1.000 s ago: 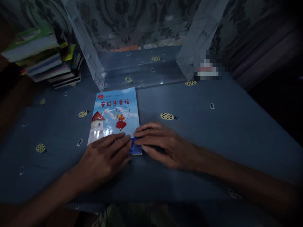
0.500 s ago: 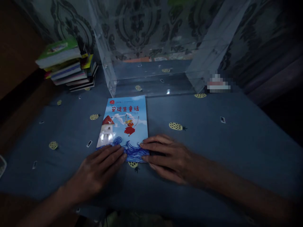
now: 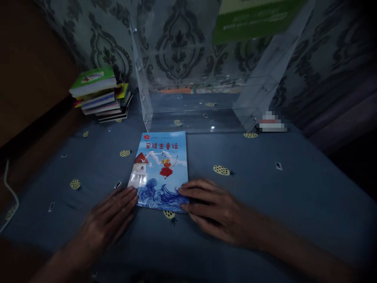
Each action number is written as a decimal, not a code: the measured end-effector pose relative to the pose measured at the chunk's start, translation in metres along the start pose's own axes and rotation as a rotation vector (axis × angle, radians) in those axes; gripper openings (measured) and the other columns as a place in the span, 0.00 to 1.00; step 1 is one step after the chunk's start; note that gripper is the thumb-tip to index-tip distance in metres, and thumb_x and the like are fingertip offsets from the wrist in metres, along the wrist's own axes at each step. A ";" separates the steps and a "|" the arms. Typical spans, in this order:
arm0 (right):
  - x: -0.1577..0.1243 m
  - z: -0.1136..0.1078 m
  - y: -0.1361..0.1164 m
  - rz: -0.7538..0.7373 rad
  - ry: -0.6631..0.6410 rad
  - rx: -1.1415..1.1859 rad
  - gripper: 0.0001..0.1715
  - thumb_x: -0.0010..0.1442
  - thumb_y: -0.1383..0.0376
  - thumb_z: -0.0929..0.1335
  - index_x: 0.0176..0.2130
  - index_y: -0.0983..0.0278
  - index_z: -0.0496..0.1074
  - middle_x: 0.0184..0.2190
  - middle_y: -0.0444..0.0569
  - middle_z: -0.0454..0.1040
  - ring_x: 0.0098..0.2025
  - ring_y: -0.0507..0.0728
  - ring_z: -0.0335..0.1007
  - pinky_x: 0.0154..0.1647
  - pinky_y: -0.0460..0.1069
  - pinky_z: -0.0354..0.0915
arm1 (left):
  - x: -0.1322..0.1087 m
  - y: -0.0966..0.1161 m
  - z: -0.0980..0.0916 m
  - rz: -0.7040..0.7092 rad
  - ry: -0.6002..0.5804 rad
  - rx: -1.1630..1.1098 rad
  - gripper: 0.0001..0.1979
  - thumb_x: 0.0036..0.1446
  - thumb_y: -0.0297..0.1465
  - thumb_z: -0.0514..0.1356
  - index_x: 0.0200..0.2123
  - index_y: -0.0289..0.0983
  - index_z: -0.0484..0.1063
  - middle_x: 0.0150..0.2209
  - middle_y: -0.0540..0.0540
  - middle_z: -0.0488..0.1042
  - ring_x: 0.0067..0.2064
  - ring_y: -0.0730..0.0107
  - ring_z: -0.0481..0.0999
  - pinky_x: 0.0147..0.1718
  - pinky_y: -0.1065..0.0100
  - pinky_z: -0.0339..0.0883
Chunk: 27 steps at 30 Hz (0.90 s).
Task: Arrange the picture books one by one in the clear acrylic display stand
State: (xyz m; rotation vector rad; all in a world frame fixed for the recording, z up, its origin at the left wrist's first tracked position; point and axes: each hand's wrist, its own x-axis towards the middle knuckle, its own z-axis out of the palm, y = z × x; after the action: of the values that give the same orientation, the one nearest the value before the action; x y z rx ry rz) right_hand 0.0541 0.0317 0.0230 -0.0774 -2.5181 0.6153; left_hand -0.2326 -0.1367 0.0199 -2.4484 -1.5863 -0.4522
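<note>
A picture-covered paperback book (image 3: 160, 169) lies flat and closed on the cloth, its cover showing a blue sky, a red-roofed tower, a figure in a red skirt and dark blue waves. At its lower left corner, my left hand (image 3: 107, 220) has its fingers stretched out, the tips touching the cover's edge. From the other side, my right hand (image 3: 216, 208) rests its spread fingertips on the lower right edge of the cover. The thumb of each hand is hidden or hard to make out.
Behind the book stands a clear acrylic shelf (image 3: 194, 122), with a green item (image 3: 250, 21) high on it. A stack of books (image 3: 100, 98) is at the back left. Pineapple-patterned blue cloth (image 3: 247, 196) covers the table. A white cable (image 3: 11, 192) hangs at far left.
My left hand has slid left, off the wave picture to the book's corner. My right hand stays on the right edge. The view has shifted, showing more of the shelf's upper part.
</note>
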 end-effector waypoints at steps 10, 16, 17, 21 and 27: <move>0.003 -0.002 -0.003 0.001 0.026 -0.016 0.12 0.65 0.69 0.65 0.44 0.66 0.79 0.47 0.56 0.79 0.53 0.61 0.72 0.52 0.57 0.74 | 0.061 -0.043 0.008 -0.118 -0.157 -0.120 0.20 0.71 0.34 0.49 0.63 0.37 0.64 0.64 0.41 0.66 0.65 0.63 0.65 0.62 0.53 0.64; 0.000 -0.004 -0.003 0.039 -0.034 -0.017 0.13 0.66 0.69 0.65 0.45 0.66 0.78 0.50 0.57 0.78 0.55 0.61 0.70 0.54 0.58 0.72 | 0.104 -0.080 0.030 -0.146 -0.152 -0.120 0.24 0.70 0.40 0.48 0.61 0.33 0.66 0.63 0.37 0.67 0.64 0.58 0.67 0.62 0.51 0.63; 0.000 -0.003 -0.003 0.040 -0.039 -0.014 0.13 0.66 0.69 0.65 0.45 0.66 0.78 0.50 0.57 0.78 0.55 0.61 0.70 0.54 0.58 0.72 | 0.110 -0.081 0.033 -0.134 -0.154 -0.096 0.24 0.70 0.40 0.48 0.61 0.33 0.66 0.62 0.36 0.67 0.64 0.57 0.67 0.62 0.49 0.61; 0.000 -0.003 -0.002 0.040 -0.031 0.002 0.13 0.66 0.68 0.65 0.45 0.65 0.78 0.50 0.56 0.78 0.56 0.61 0.69 0.54 0.58 0.71 | 0.136 -0.074 0.045 -0.045 -0.147 -0.074 0.23 0.70 0.38 0.48 0.61 0.33 0.66 0.63 0.36 0.67 0.64 0.58 0.67 0.65 0.48 0.56; 0.001 -0.003 -0.003 0.026 -0.013 0.003 0.13 0.66 0.69 0.65 0.46 0.66 0.78 0.49 0.55 0.78 0.55 0.60 0.69 0.53 0.57 0.71 | 0.180 -0.055 0.064 0.053 -0.190 -0.133 0.21 0.70 0.34 0.50 0.62 0.34 0.64 0.65 0.37 0.64 0.67 0.60 0.63 0.65 0.51 0.55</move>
State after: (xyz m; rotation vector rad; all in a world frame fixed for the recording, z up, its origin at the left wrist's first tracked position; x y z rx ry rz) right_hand 0.0552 0.0302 0.0274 -0.1059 -2.5325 0.6324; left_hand -0.2044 0.0600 0.0235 -2.6985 -1.6034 -0.3357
